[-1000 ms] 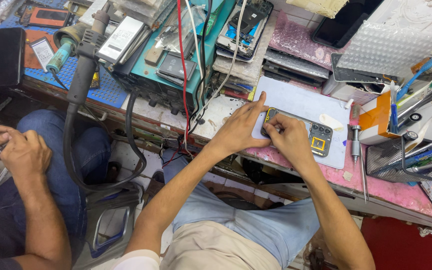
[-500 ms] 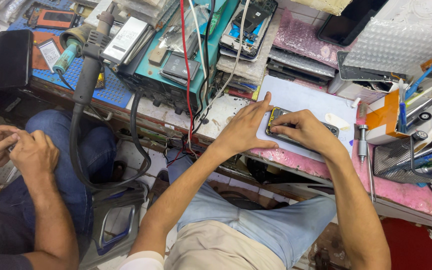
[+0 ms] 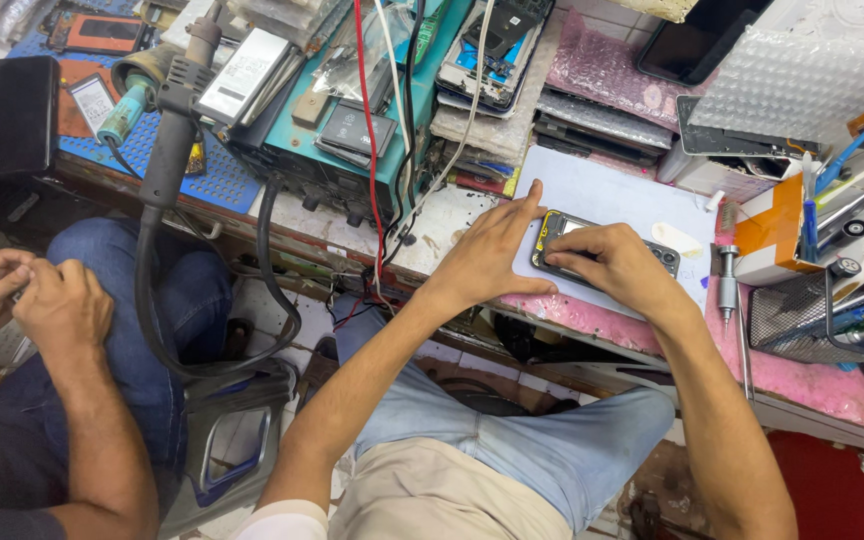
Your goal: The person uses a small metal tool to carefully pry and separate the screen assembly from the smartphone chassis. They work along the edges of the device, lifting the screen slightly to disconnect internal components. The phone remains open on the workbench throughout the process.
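Even, bright light overhead; soft shadows beneath the tabletop (image 3: 592, 310) edge. Sharp focus centrally, slight wide-angle bending at frame edges.

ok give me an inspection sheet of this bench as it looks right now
surface: pale work mat on a pink-covered bench
job's things: opened phone lying flat on the mat
clutter: screwdriver, stacked phone parts, bubble wrap, wire basket
grippers: left hand flat beside the phone; right hand pressing on it
cables: red lead, black hose
surroundings: another person's hands at left
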